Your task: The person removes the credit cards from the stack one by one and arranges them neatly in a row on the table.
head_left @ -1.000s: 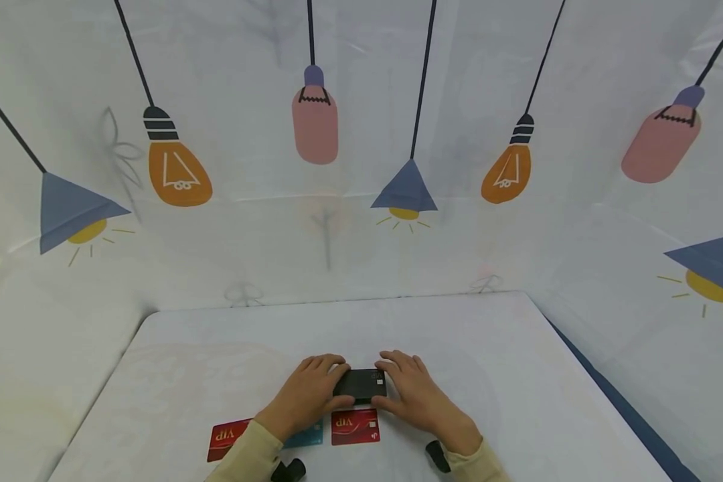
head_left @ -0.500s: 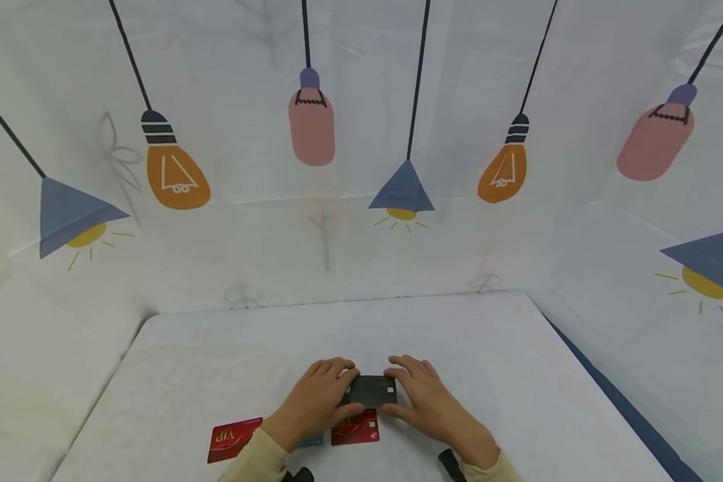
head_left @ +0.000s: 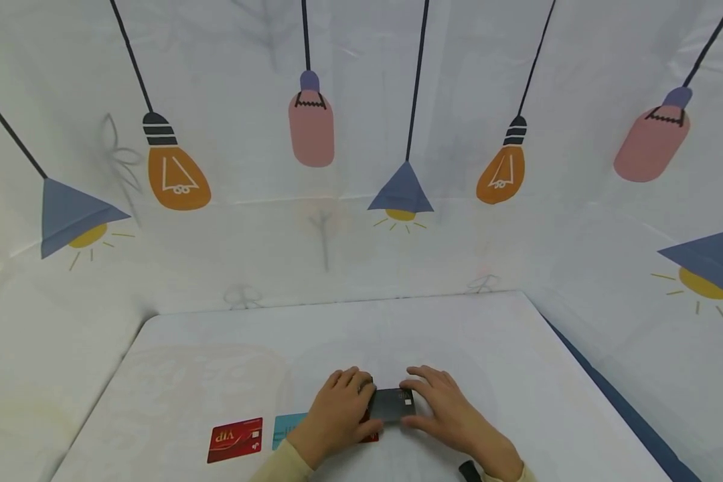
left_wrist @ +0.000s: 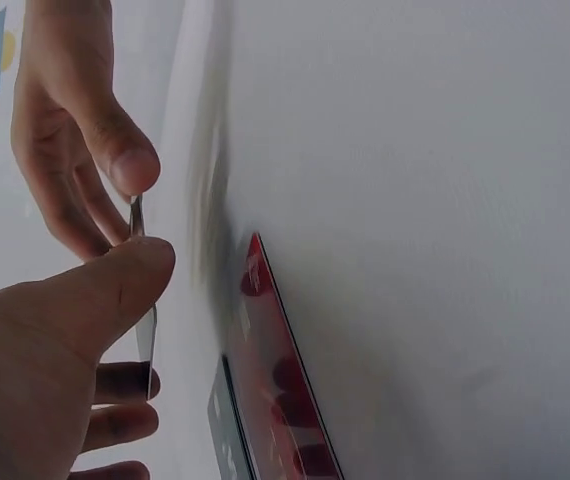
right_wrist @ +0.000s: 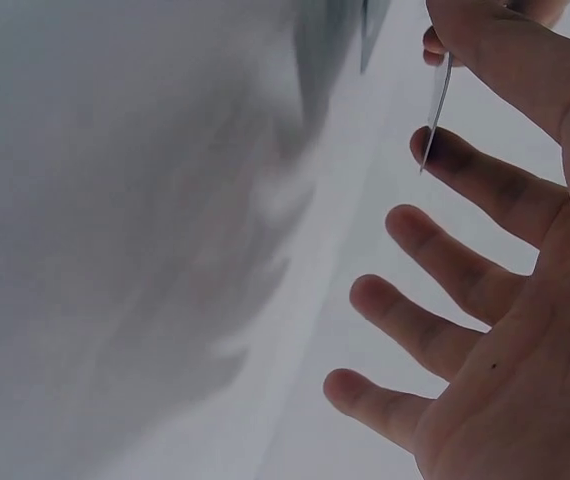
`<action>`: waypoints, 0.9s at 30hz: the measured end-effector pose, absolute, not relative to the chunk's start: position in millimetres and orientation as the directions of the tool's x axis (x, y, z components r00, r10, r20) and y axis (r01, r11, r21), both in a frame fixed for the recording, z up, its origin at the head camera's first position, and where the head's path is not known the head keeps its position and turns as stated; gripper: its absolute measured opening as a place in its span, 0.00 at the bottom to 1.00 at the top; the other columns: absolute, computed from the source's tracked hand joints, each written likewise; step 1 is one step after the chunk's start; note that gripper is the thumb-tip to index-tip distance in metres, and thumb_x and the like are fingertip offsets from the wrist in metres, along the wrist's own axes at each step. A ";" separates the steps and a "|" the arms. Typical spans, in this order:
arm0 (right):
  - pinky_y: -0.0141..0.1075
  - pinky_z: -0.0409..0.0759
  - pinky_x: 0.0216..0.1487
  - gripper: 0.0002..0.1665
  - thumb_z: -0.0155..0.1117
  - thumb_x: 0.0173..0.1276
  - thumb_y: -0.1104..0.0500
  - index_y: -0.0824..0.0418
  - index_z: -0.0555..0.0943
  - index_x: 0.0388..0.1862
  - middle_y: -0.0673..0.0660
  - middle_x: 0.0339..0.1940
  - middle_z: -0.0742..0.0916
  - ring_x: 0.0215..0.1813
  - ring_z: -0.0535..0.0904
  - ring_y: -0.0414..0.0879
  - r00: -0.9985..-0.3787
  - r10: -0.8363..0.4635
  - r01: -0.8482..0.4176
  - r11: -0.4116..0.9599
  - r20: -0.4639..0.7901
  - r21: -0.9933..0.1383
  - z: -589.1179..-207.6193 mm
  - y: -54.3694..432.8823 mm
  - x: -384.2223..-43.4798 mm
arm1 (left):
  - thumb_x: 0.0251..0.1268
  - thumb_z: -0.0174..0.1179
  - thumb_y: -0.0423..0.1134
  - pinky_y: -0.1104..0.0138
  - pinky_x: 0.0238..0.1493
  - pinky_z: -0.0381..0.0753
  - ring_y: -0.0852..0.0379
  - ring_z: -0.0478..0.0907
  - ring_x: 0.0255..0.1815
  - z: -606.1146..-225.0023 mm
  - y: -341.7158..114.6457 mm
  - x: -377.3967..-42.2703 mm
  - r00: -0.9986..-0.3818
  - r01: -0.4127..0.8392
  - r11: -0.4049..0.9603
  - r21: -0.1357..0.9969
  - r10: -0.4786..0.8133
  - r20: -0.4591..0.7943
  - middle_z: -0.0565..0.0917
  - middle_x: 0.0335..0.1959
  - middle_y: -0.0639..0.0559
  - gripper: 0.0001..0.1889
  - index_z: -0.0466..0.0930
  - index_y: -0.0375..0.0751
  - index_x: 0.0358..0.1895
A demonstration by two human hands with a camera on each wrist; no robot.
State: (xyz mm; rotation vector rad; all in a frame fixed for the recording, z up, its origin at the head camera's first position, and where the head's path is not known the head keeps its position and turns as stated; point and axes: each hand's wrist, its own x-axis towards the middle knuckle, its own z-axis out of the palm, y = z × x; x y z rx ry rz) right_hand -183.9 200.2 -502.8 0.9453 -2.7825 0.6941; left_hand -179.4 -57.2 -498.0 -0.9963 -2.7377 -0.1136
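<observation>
A black card (head_left: 391,405) with a small chip is raised over the white table, pinched by both hands. My left hand (head_left: 340,412) grips its left side between thumb and fingers. At the card's right side, my right hand (head_left: 448,412) pinches it with thumb and index finger, and the other fingers are spread in the right wrist view. The left wrist view shows the card (left_wrist: 147,335) nearly edge-on. Beneath the left hand lies a red card (head_left: 371,438), mostly hidden in the head view. A teal card (head_left: 288,427) beside it is partly covered by that hand.
Another red card (head_left: 235,440), marked VIP, lies farther left on the white table (head_left: 458,335). Behind the table hangs a white cloth wall (head_left: 247,234) printed with lamps. A dark strap piece (head_left: 470,470) sits by the right wrist.
Both hands have moved right and nearer to me with the black card. The teal card has come into view on the left, while the red card beside it is now mostly covered.
</observation>
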 end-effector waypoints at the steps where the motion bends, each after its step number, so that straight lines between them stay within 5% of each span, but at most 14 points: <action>1: 0.61 0.70 0.63 0.33 0.73 0.62 0.39 0.52 0.80 0.62 0.59 0.67 0.78 0.69 0.71 0.58 -0.802 -0.541 -0.596 0.704 0.253 -0.386 -502.9 203.0 -182.4 | 0.67 0.59 0.67 0.53 0.62 0.76 0.49 0.75 0.62 -497.2 -53.6 -179.1 -0.746 0.642 0.767 -0.013 0.628 0.224 0.80 0.58 0.51 0.31 0.83 0.44 0.56; 27: 0.63 0.68 0.64 0.36 0.68 0.62 0.32 0.49 0.79 0.63 0.59 0.67 0.77 0.68 0.70 0.59 -0.853 -0.503 -0.513 0.758 0.139 -0.402 -518.0 226.5 -177.3 | 0.65 0.55 0.72 0.50 0.67 0.74 0.50 0.74 0.65 -511.7 -23.2 -181.8 -0.774 0.628 0.776 -0.048 0.630 0.061 0.80 0.59 0.53 0.33 0.83 0.47 0.57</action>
